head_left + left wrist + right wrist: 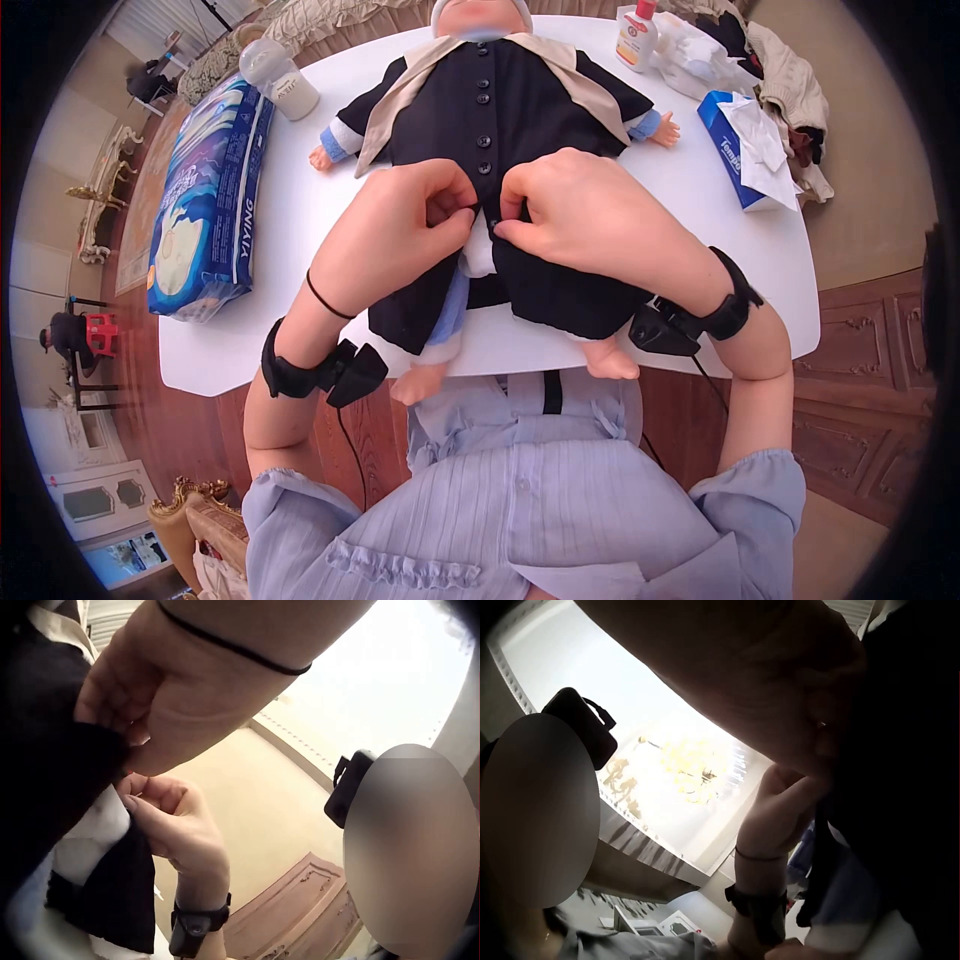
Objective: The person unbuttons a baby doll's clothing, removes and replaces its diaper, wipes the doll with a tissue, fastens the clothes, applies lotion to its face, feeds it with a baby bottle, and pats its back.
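A doll in a black garment with a beige collar and dark front buttons lies on its back on a white table. My left hand pinches the front edge of the garment below the lowest visible closed button. Close beside it, my right hand pinches the opposite edge. Below the fingers the front parts, showing white cloth underneath. In the left wrist view both hands, the left and the right, hold the black cloth. The right wrist view is dark around the fingertips.
A blue diaper pack and a white-filled bottle stand at the left. At the right are a blue tissue box, a lotion bottle with a red cap and heaped clothes. The doll's feet reach the near edge.
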Demonstrator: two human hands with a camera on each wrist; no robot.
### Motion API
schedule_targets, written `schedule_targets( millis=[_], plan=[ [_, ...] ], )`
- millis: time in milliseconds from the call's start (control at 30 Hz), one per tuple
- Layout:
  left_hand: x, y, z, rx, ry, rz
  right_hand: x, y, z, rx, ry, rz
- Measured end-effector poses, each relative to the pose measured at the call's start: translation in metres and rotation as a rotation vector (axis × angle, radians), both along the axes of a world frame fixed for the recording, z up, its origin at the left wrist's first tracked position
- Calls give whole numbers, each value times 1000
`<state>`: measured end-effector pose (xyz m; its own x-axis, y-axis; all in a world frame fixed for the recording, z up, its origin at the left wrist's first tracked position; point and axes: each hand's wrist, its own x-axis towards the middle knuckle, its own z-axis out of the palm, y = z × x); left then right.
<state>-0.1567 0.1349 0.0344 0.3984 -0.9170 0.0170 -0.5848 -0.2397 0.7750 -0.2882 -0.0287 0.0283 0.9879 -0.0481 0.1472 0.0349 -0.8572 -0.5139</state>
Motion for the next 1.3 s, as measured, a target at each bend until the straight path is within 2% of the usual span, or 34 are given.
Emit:
schedule_targets(
  millis=[33, 67, 100, 133, 200, 300, 333, 367, 400, 433, 467, 500, 533, 667, 967, 1300],
  plan=[
    [-2, -1, 1, 4, 1, 0, 0, 1, -5, -93, -49, 4],
    [-6, -3, 3, 6, -106, -2, 0, 2, -9, -186, -98, 8],
    [-9, -4, 4, 8, -213, -4, 1, 2, -11, -183, -96, 9],
    [-11, -6, 1, 10, -213, -5, 1, 2, -13, -202, -148, 47],
    [-12, -9, -6, -38, -448, -13, 2, 2, -15, -220, -199, 82],
    [-9, -7, -8, -86, -425, -21, 6, -2, -14, -176, -160, 78],
    [-7, -5, -7, -86, -426, -22, 7, -4, -12, -75, -103, 61],
    [-4, -3, -6, -106, -194, -7, 6, -5, -9, 27, -46, 43],
    [0, 0, -5, -126, 39, 7, 5, -5, -4, 27, -48, 41],
    [4, 2, -6, -127, 232, 41, 2, -5, 5, 230, 80, -9],
    [6, 5, -5, -128, 231, 41, 1, -5, 11, 432, 210, -57],
    [8, 7, -4, -146, 404, 42, 0, -5, 12, 431, 208, -55],
    [10, 9, -3, -166, 577, 43, -2, -7, 13, 528, 226, -75],
    [3, 13, -2, -108, 557, 34, -6, -5, 16, 753, 266, -113],
    [-2, 13, -4, -167, 564, 86, -3, 2, 2, 748, 60, -108],
    [-3, 12, -10, -211, 723, 124, -3, 3, 0, 829, 85, -107]
  ],
)
